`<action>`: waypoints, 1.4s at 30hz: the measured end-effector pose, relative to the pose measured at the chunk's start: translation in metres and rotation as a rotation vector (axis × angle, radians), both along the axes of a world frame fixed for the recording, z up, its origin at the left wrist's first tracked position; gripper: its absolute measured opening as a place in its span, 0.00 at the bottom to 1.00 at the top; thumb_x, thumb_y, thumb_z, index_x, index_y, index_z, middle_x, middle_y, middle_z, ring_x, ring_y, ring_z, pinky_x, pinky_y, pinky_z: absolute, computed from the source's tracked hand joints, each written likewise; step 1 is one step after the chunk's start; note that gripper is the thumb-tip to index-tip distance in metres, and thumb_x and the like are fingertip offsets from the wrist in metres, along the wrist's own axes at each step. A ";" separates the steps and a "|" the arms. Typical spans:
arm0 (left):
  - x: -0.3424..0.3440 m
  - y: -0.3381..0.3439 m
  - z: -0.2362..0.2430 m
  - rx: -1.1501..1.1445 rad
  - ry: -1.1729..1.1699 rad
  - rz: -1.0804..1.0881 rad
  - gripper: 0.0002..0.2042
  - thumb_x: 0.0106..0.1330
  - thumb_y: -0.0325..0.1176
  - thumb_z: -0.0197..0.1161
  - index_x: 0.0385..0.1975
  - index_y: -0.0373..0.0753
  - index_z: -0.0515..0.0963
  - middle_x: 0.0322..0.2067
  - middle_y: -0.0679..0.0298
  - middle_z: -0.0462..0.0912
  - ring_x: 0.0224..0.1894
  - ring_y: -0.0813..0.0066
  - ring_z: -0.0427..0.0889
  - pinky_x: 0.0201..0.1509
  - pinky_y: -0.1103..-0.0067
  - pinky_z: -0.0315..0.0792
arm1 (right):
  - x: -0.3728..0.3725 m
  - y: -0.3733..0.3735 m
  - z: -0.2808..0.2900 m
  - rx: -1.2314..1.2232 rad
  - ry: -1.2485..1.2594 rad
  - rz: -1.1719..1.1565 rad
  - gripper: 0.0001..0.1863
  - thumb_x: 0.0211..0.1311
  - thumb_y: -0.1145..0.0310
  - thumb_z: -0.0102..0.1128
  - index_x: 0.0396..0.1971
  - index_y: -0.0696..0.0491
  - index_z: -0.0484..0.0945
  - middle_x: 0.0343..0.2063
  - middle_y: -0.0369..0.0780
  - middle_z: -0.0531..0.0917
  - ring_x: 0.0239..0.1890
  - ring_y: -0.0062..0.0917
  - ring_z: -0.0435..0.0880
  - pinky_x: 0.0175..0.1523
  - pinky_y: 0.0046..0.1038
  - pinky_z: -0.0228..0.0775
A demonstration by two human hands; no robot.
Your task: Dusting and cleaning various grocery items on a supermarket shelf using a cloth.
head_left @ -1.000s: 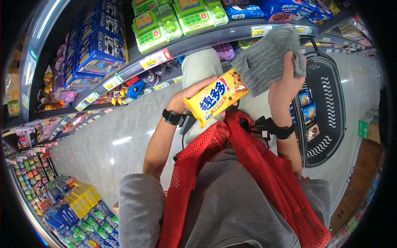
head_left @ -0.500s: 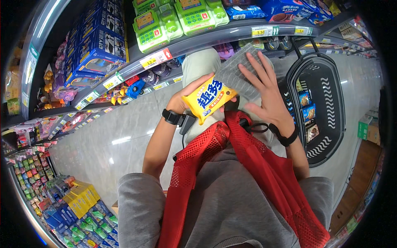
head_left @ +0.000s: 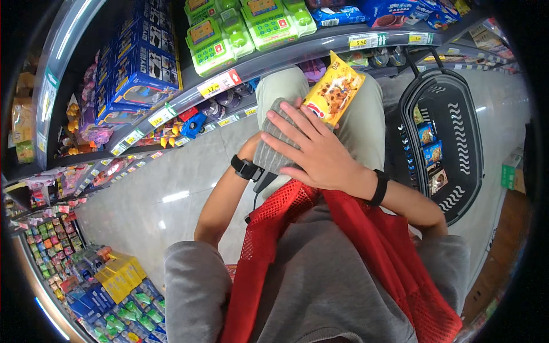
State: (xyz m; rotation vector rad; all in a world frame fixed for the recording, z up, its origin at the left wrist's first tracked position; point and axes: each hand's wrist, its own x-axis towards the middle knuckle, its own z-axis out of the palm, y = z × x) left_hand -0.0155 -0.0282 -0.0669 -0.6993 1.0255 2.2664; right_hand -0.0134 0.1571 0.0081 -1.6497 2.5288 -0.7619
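My right hand [head_left: 314,146] lies spread and flat over a grey striped cloth [head_left: 278,120], its fingers stretched toward the left. Under the cloth is my left hand [head_left: 249,148]; only its wrist edge shows plainly, and most of its fingers are hidden. A yellow packet of cookies [head_left: 338,90] sticks out beyond my right fingertips, tilted, with its pictured side up. A fingertip shows at the packet's lower edge, where my left hand appears to hold it. All of this sits above my knees in pale trousers [head_left: 366,123].
A black shopping basket [head_left: 454,200] with several small snack packs stands to my right. Ahead runs a shelf edge [head_left: 274,57] with green toy packs [head_left: 220,46] and blue cookie packs [head_left: 340,17]. Blue boxes [head_left: 140,74] fill the shelf at left. Tiled floor [head_left: 154,188] lies at left.
The cookie packet has turned to another side and moved up and right. My right hand and the cloth have moved left, and now cover most of my left hand.
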 end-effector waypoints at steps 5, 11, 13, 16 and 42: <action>0.001 -0.007 -0.023 -0.028 -0.037 -0.138 0.24 0.76 0.53 0.50 0.54 0.37 0.75 0.40 0.58 0.87 0.35 0.66 0.88 0.40 0.70 0.85 | -0.058 0.013 -0.014 -0.070 0.175 -0.226 0.36 0.62 0.53 0.61 0.71 0.40 0.64 0.72 0.44 0.60 0.76 0.48 0.51 0.76 0.50 0.44; -0.001 -0.003 -0.018 0.082 -0.047 -0.178 0.24 0.75 0.52 0.51 0.55 0.36 0.75 0.41 0.56 0.86 0.36 0.64 0.88 0.42 0.70 0.85 | -0.055 0.016 -0.023 -0.159 0.127 -0.380 0.37 0.61 0.55 0.62 0.70 0.46 0.63 0.71 0.51 0.60 0.75 0.49 0.53 0.76 0.52 0.44; 0.002 0.001 -0.012 0.026 0.011 -0.182 0.24 0.75 0.52 0.51 0.55 0.36 0.74 0.42 0.56 0.86 0.37 0.63 0.88 0.42 0.71 0.85 | -0.018 0.007 -0.012 -0.224 -0.040 -0.086 0.38 0.61 0.54 0.62 0.70 0.46 0.63 0.71 0.51 0.60 0.75 0.47 0.55 0.76 0.51 0.44; 0.010 0.006 -0.002 -0.064 0.088 -0.181 0.24 0.76 0.51 0.50 0.56 0.36 0.73 0.43 0.56 0.86 0.37 0.63 0.88 0.41 0.71 0.85 | -0.008 0.000 -0.006 -0.179 -0.046 0.111 0.39 0.60 0.51 0.63 0.71 0.44 0.63 0.70 0.50 0.62 0.74 0.44 0.57 0.76 0.48 0.46; 0.011 0.029 0.052 0.046 0.556 -0.083 0.26 0.70 0.29 0.59 0.67 0.36 0.61 0.57 0.56 0.77 0.57 0.68 0.80 0.59 0.71 0.76 | -0.047 0.036 0.012 -0.744 -0.263 -0.467 0.26 0.72 0.68 0.47 0.66 0.63 0.65 0.74 0.52 0.55 0.76 0.42 0.53 0.76 0.36 0.44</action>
